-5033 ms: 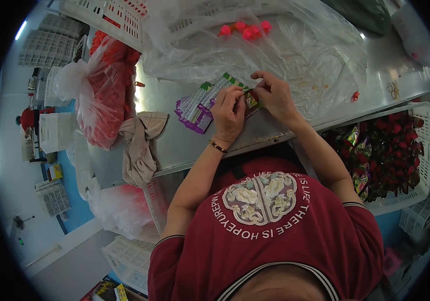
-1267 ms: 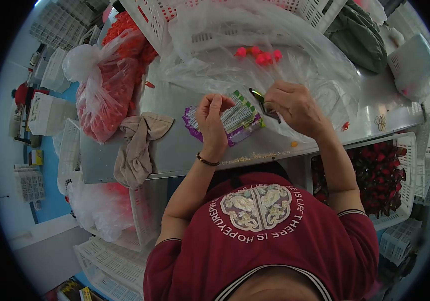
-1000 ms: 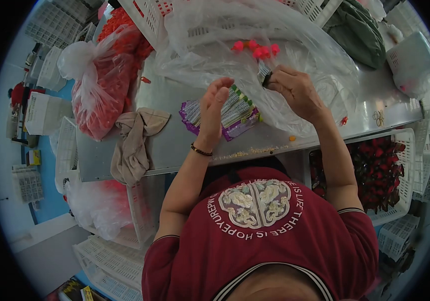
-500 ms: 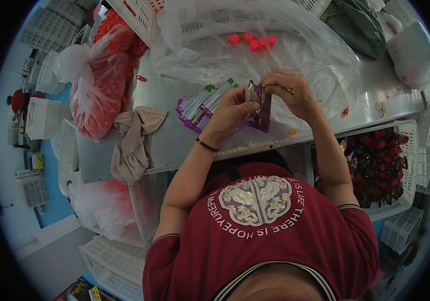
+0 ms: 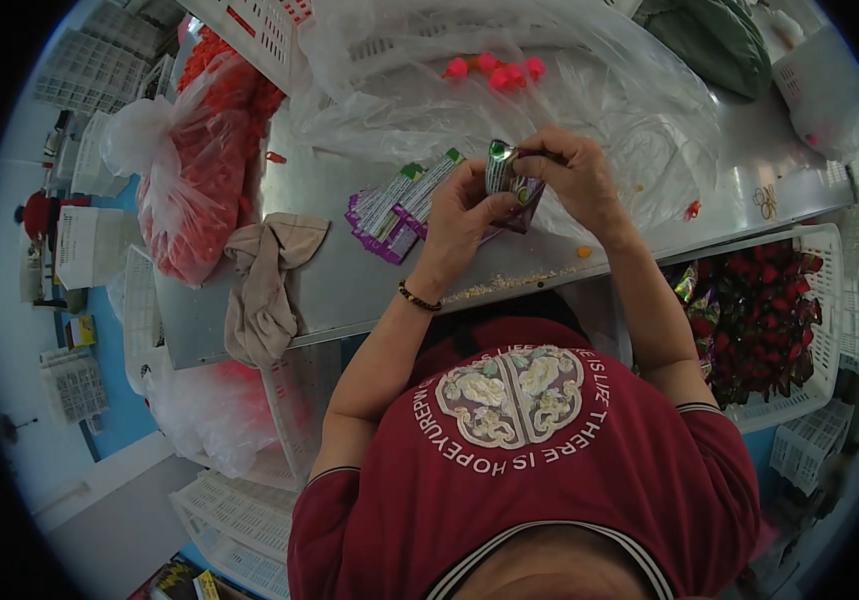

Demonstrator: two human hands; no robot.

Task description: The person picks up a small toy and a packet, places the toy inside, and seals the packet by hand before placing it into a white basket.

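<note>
A small purple and green packet (image 5: pixel 523 190) is between my two hands above the metal table (image 5: pixel 349 290). My left hand (image 5: pixel 464 215) grips its left side, thumb against the front. On the right and slightly higher, my right hand (image 5: pixel 574 180) pinches the packet's upper part with bent fingers. Several flat purple, white and green packets (image 5: pixel 399 205) lie fanned out on the table just left of my left hand. Clear plastic sheeting (image 5: pixel 399 110) spreads behind my hands, with several bright pink pieces (image 5: pixel 504 73) on it.
A beige cloth (image 5: pixel 269 280) hangs over the front edge at the left, near a bag of red pieces (image 5: pixel 194 190). A white crate (image 5: pixel 824 330) of dark red items stands below the right edge. Yellowish crumbs (image 5: pixel 509 284) lie along the front edge.
The packet has turned in my hands, its green and silver end now facing up. My right hand has shifted slightly left and its fingers have moved over the packet's top.
</note>
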